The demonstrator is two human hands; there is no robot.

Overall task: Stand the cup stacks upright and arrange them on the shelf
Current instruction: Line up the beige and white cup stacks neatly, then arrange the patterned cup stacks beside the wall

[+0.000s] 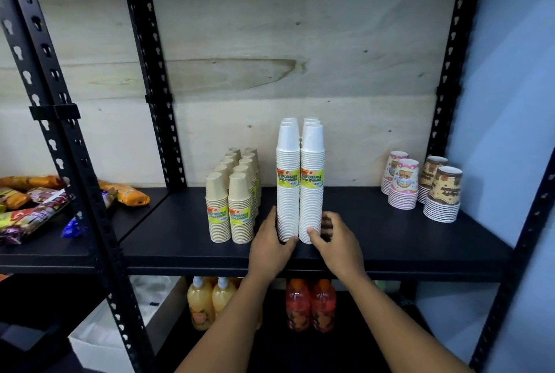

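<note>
Tall white cup stacks [300, 162] stand upright in two rows at the middle of the black shelf [180, 234], each front stack bearing a yellow-green label. My left hand [270, 248] cups the base of the left front stack, thumb in front and fingers along its left side. My right hand [336, 240] curls round the base of the right front stack, thumb in front, fingers behind its right side. Shorter beige cup stacks [232, 201] stand upright in two rows just to the left. Pink patterned stacks [401, 182] and brown patterned stacks [441, 195] stand at the right.
Black slotted uprights [75, 162] frame the shelf; a plywood back panel is behind. Snack packets [33, 207] lie on the neighbouring left shelf. Juice bottles [210, 300] and red drink bottles [310, 303] stand on the shelf below. A blue wall is at right.
</note>
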